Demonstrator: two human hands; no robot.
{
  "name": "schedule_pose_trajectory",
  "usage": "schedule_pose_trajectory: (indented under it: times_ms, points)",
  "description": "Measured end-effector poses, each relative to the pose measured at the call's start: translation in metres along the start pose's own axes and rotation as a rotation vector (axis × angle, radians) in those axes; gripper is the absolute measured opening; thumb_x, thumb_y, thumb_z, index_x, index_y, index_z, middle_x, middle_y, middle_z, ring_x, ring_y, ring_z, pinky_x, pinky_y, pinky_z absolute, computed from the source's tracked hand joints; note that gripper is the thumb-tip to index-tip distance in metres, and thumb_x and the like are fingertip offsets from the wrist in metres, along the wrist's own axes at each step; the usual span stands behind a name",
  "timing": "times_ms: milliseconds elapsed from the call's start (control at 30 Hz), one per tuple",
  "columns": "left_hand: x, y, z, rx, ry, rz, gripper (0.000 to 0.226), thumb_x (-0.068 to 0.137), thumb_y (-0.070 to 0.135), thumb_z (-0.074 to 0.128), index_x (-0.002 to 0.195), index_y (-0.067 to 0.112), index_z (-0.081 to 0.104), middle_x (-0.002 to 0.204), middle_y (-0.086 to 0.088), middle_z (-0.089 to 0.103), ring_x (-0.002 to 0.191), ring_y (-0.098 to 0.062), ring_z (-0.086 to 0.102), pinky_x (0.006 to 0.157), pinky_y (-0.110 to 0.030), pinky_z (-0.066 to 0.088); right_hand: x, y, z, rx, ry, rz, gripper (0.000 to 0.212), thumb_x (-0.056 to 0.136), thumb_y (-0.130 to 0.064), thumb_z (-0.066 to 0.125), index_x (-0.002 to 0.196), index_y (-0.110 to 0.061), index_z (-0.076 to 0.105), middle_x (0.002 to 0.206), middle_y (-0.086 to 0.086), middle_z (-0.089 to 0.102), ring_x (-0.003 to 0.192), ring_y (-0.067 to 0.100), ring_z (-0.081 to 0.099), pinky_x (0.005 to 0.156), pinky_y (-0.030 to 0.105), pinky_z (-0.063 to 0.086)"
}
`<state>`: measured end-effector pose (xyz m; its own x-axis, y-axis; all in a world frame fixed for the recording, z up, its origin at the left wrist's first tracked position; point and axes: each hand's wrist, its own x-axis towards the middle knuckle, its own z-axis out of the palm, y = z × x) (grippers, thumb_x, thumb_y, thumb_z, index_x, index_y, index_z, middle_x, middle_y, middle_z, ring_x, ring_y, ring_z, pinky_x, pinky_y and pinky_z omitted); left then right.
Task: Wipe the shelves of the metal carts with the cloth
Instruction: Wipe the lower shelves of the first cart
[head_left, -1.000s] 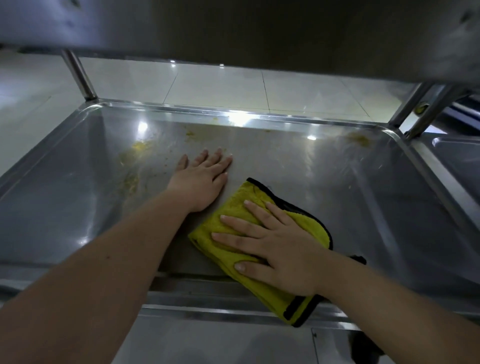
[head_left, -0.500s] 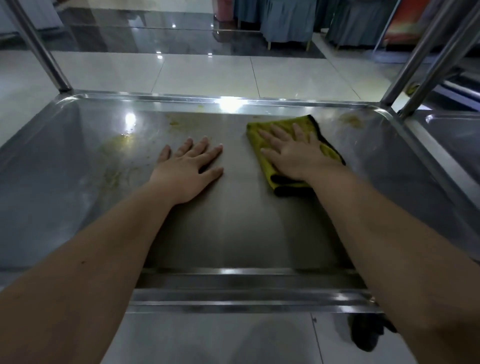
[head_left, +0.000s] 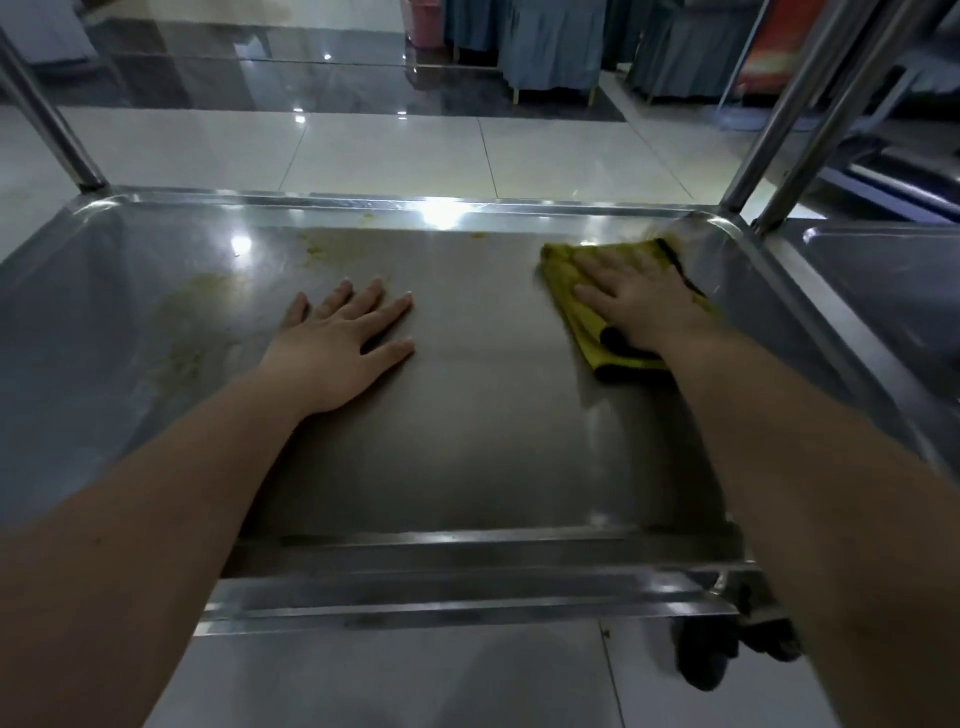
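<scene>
Shelf: a stainless-steel cart shelf (head_left: 467, 415) with a raised rim stood before the person, seen from above.
Cloth: a folded yellow cloth (head_left: 584, 330) with a dark edge lay on the shelf near its far right corner, slightly blurred.
Right hand: the right hand (head_left: 639, 301) lay flat on top of the cloth, fingers straight and pressing down, not curled round it.
Left hand: the left hand (head_left: 343, 348) rested palm down on bare metal near the middle of the shelf, fingers spread, holding nothing, well apart from the cloth.
Stains: yellowish smears (head_left: 187, 332) marked the left part of the shelf, with smaller specks (head_left: 311, 244) near the far rim.
Posts: one upright metal post (head_left: 47, 119) rose at the far left corner, and two (head_left: 810, 104) at the far right.
Surroundings: a second metal shelf (head_left: 893, 291) sat just beside the right edge; pale floor tiles (head_left: 384, 150) lay beyond; a dark caster wheel (head_left: 711, 654) showed below the near right corner.
</scene>
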<state>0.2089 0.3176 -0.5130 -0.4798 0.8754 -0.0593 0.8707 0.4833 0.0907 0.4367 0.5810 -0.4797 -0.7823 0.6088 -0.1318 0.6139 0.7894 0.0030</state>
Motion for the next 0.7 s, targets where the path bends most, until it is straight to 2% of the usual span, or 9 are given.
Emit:
schedule_pose_trajectory:
  times_ms: [67, 100, 167, 300, 400, 500, 567, 700]
  points:
    - [0.001, 0.001, 0.002, 0.008, 0.009, -0.008, 0.068, 0.08, 0.081, 0.006, 0.144, 0.061, -0.002, 0.161, 0.019, -0.003, 0.149, -0.012, -0.002, 0.119, -0.049, -0.002, 0.017, -0.006, 0.003, 0.133, 0.005, 0.2, 0.057, 0.1, -0.057, 0.023, 0.152, -0.046, 0.003, 0.163, -0.013, -0.004, 0.149, 0.032, -0.006, 0.117, 0.059, -0.003]
    - [0.001, 0.001, 0.002, 0.008, 0.013, -0.011, 0.069, 0.08, 0.082, 0.007, 0.144, 0.061, -0.001, 0.161, 0.019, -0.002, 0.149, -0.012, -0.001, 0.119, -0.05, -0.001, 0.017, -0.016, 0.004, 0.17, 0.007, 0.222, 0.057, 0.099, -0.06, 0.019, 0.152, -0.048, 0.002, 0.163, -0.014, -0.004, 0.149, 0.033, -0.007, 0.116, 0.06, -0.004]
    - [0.003, 0.0, 0.0, -0.004, 0.014, -0.02, 0.07, 0.078, 0.083, 0.007, 0.145, 0.061, -0.001, 0.161, 0.019, -0.001, 0.149, -0.012, 0.0, 0.119, -0.05, -0.001, 0.003, -0.04, 0.005, 0.155, -0.011, 0.125, 0.057, 0.097, -0.063, 0.016, 0.15, -0.051, 0.0, 0.162, -0.016, -0.005, 0.149, 0.032, -0.009, 0.116, 0.06, -0.005]
    - [0.002, 0.003, -0.004, -0.01, 0.002, -0.015, 0.073, 0.076, 0.084, 0.007, 0.145, 0.06, 0.0, 0.161, 0.018, -0.001, 0.149, -0.013, 0.001, 0.119, -0.049, 0.0, -0.079, -0.071, 0.019, 0.003, 0.045, -0.306, 0.056, 0.091, -0.069, 0.004, 0.143, -0.058, -0.015, 0.161, -0.02, -0.008, 0.149, 0.028, -0.01, 0.117, 0.054, -0.006]
    - [0.001, 0.005, -0.01, -0.003, -0.037, -0.032, 0.069, 0.083, 0.078, 0.014, 0.147, 0.056, 0.002, 0.162, 0.016, -0.001, 0.15, -0.014, 0.001, 0.119, -0.05, -0.002, -0.143, -0.065, 0.025, 0.004, -0.036, -0.584, 0.056, 0.088, -0.072, 0.0, 0.139, -0.062, -0.019, 0.156, -0.029, -0.018, 0.145, 0.019, -0.025, 0.116, 0.045, -0.017]
    - [0.008, 0.027, -0.015, 0.024, -0.049, -0.047, 0.062, 0.095, 0.063, 0.024, 0.152, 0.045, 0.006, 0.162, 0.015, 0.001, 0.15, -0.015, -0.001, 0.118, -0.051, -0.007, -0.168, -0.051, 0.021, 0.026, -0.1, -0.588, 0.053, 0.09, -0.07, -0.001, 0.14, -0.063, -0.018, 0.152, -0.033, -0.025, 0.141, 0.011, -0.035, 0.115, 0.043, -0.021]
    - [0.018, 0.067, -0.013, -0.027, -0.047, 0.035, 0.059, 0.099, 0.053, 0.027, 0.153, 0.039, 0.009, 0.162, 0.013, 0.003, 0.15, -0.015, -0.002, 0.118, -0.049, -0.006, -0.168, -0.054, 0.017, 0.0, -0.116, -0.57, 0.053, 0.089, -0.069, -0.002, 0.139, -0.063, -0.019, 0.151, -0.032, -0.028, 0.14, 0.011, -0.036, 0.115, 0.044, -0.02]
    - [0.033, 0.133, 0.001, -0.093, 0.012, 0.116, 0.053, 0.102, 0.047, 0.019, 0.153, 0.04, 0.008, 0.163, 0.012, 0.001, 0.15, -0.015, -0.002, 0.118, -0.05, -0.006, -0.166, -0.056, 0.023, 0.028, -0.071, -0.592, 0.052, 0.089, -0.07, -0.005, 0.138, -0.064, -0.02, 0.153, -0.031, -0.025, 0.14, 0.012, -0.036, 0.114, 0.041, -0.023]
